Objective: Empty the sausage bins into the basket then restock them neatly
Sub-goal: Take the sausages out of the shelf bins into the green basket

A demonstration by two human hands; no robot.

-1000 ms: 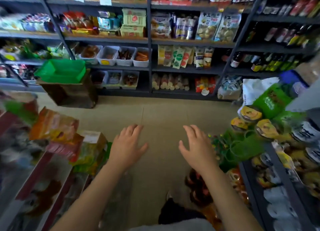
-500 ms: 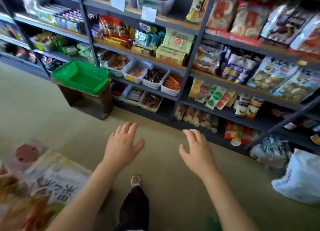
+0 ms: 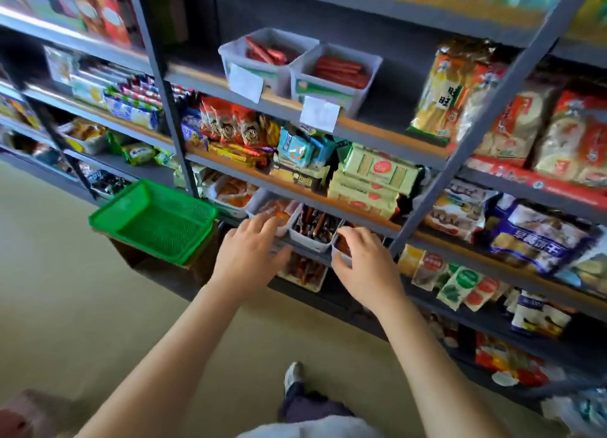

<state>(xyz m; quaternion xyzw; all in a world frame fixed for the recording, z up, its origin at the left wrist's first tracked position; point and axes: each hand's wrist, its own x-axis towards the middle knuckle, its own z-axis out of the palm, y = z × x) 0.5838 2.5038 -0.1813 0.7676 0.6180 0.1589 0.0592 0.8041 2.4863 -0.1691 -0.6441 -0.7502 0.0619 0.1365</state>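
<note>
1. My left hand [image 3: 251, 252] reaches, fingers spread, at the leftmost of three sausage bins [image 3: 312, 230] on the shelf; it holds nothing.
2. My right hand [image 3: 363, 260] curls fingers and thumb on the rim of the rightmost bin [image 3: 340, 252].
3. The green basket [image 3: 154, 222] sits left of my left hand, nothing visible in it.
4. Bins look full: emptying not begun; restocking all remains.

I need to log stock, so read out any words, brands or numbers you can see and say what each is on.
"旺旺": yellow rice cracker bag, upper right shelf.
"早餐饼干": blue biscuit bag, right; blurred, likely reading.
White tags on the top bins: no legible text.
All other packets: blurred or too small.
</note>
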